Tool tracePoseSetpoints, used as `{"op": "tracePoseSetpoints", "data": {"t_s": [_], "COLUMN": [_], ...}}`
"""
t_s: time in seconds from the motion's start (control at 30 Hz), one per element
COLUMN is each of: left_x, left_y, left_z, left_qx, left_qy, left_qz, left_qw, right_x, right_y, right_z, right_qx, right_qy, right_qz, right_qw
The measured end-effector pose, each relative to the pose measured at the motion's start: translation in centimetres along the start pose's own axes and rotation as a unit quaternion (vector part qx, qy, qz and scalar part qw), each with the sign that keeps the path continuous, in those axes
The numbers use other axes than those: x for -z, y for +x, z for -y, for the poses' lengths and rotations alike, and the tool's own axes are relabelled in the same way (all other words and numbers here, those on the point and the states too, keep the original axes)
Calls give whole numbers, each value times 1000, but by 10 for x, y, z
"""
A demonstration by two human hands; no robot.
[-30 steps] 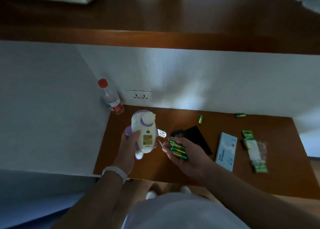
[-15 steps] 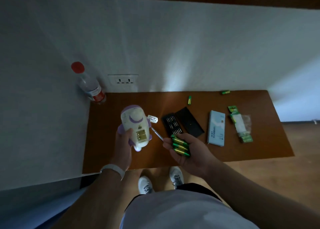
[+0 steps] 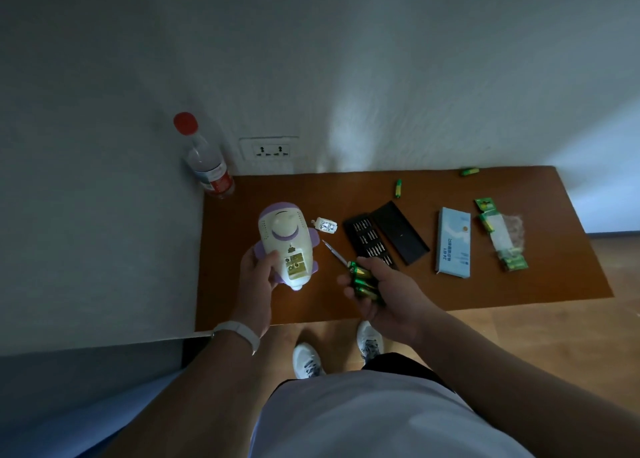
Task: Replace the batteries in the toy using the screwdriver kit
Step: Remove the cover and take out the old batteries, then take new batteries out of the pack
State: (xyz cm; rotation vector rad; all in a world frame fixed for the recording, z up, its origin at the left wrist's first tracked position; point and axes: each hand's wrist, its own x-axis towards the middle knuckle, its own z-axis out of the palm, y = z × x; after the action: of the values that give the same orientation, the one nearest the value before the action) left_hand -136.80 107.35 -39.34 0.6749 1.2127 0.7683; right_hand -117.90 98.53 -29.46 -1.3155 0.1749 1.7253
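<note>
A brown tabletop (image 3: 450, 284) fills the middle right of the frame, set against a pale wall. Left of centre, above its near edge, the left hand (image 3: 258, 277) holds the white-and-purple toy (image 3: 285, 242). Its fingers are curled round the toy's body and the thumb lies across the front, beside the open battery bay that faces the camera. A clear bottle (image 3: 206, 161) with a red cap stands in the corner at upper left. Just right of the toy, the right hand (image 3: 391, 294) has its fingers wrapped round a bundle of green-and-gold batteries (image 3: 363, 281), and a thin screwdriver (image 3: 334, 252) sticks out of the same grip towards the upper left. A pale blue box (image 3: 453, 242) lies further right, with the black bit tray (image 3: 370, 241) and its lid (image 3: 400, 232) side by side between box and toy. A torn battery pack (image 3: 500, 235) lies at far right. The small battery cover (image 3: 325, 224) lies just beside the toy. Two loose batteries (image 3: 399, 188) lie near the wall.
</note>
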Motion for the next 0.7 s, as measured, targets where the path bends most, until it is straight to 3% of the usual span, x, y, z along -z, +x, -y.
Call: {"op": "tracePoseSetpoints", "data": {"t_s": [0.3,0.7], "left_x": [7,12], "left_y": [-3,-6], "left_z": [-9,-17], "left_qx": [-24,-52], "left_qy": [37,154], "left_qz": [-23,-73], "left_qw": [999,984], "right_x": [-5,3], "right_y": [-4,-6], "right_z": [-8,-10], "right_qx": [6,20], "right_qy": [-79,-102], "right_qz": [-7,-1], "right_qw": [997,995]}}
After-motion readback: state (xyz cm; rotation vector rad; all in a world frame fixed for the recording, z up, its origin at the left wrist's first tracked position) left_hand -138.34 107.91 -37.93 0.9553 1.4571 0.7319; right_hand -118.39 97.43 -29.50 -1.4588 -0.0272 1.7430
